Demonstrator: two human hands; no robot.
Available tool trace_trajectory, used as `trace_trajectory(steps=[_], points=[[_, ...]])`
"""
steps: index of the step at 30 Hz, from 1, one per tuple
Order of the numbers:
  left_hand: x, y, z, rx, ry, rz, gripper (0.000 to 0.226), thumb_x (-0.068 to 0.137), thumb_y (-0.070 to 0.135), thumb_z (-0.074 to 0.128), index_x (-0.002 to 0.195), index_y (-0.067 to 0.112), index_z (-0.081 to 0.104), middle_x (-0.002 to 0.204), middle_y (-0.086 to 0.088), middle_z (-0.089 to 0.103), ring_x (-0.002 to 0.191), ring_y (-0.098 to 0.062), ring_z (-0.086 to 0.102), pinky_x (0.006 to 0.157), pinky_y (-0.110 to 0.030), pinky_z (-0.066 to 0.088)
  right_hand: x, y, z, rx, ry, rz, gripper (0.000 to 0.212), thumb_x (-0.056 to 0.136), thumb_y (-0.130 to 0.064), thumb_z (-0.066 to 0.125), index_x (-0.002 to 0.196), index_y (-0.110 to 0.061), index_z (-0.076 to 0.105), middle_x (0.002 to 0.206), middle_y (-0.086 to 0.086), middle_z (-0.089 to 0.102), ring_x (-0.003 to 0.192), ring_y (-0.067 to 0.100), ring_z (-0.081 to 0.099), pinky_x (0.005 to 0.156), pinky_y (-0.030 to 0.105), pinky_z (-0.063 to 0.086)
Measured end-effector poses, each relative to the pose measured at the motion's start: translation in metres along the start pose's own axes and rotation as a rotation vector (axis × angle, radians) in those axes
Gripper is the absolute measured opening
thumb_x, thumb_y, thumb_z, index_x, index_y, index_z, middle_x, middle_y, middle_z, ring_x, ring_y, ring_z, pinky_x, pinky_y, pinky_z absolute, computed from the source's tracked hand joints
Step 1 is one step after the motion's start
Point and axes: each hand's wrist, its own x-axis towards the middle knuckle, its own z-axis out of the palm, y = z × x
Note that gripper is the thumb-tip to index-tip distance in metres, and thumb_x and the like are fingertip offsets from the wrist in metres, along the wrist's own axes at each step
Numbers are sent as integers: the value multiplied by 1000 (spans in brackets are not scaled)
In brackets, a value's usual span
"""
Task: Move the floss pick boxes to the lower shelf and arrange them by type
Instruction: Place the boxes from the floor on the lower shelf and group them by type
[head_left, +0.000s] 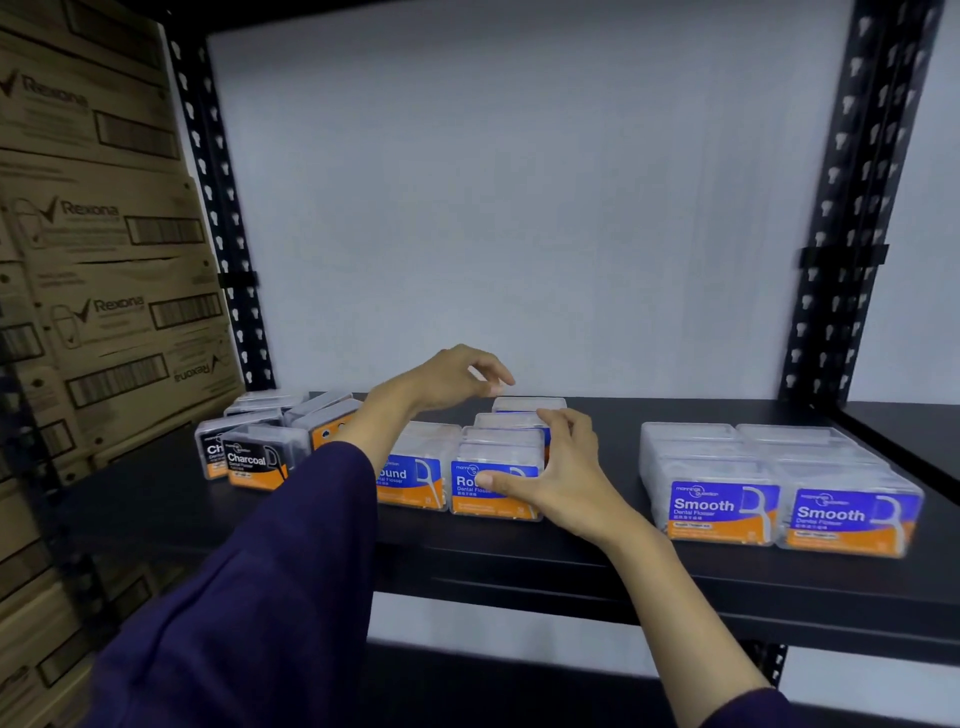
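Clear floss pick boxes stand in groups on a black shelf (597, 571). Black-labelled Charcoal boxes (254, 462) sit at the left, some askew. Blue-labelled Round boxes (415, 478) stand in two rows in the middle. Two rows of blue Smooth boxes (727, 499) stand at the right. My right hand (550, 473) grips the right row of Round boxes (498, 447), thumb on the front label and fingers along the right side. My left hand (457, 376) hovers above the back of the Round rows, fingers loosely curled and holding nothing.
Black perforated uprights (223, 208) (852, 208) frame the shelf bay against a white wall. Stacked brown Rexona cartons (88, 234) fill the left side. Bare shelf shows between the Round and Smooth groups. A lower level (493, 675) lies in shadow beneath.
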Motion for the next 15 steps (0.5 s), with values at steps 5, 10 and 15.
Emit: trace_trajectory(steps=[5,10,15], points=[[13,-1,8,150,-272,-57,33,98,17,53,129,27,56,138,-1,51,127,-16,46,109,-40,36,1,3,1,-11,-6,-16,104,61,-61,78,142,-21,27,143,-9,15,136,7,20,111,30,34],[20,-3,13,231,-253,-76,38,99,16,51,135,28,51,140,-4,47,130,-19,43,109,-35,34,3,5,2,7,-36,7,114,57,-67,76,146,-21,22,150,-12,9,141,7,16,114,34,32],[8,-22,-3,121,-25,-141,37,97,20,54,135,20,50,143,-5,43,131,-19,39,95,-26,37,1,4,1,29,-47,-3,104,62,-58,78,143,-22,24,149,-8,15,138,4,20,109,24,29]])
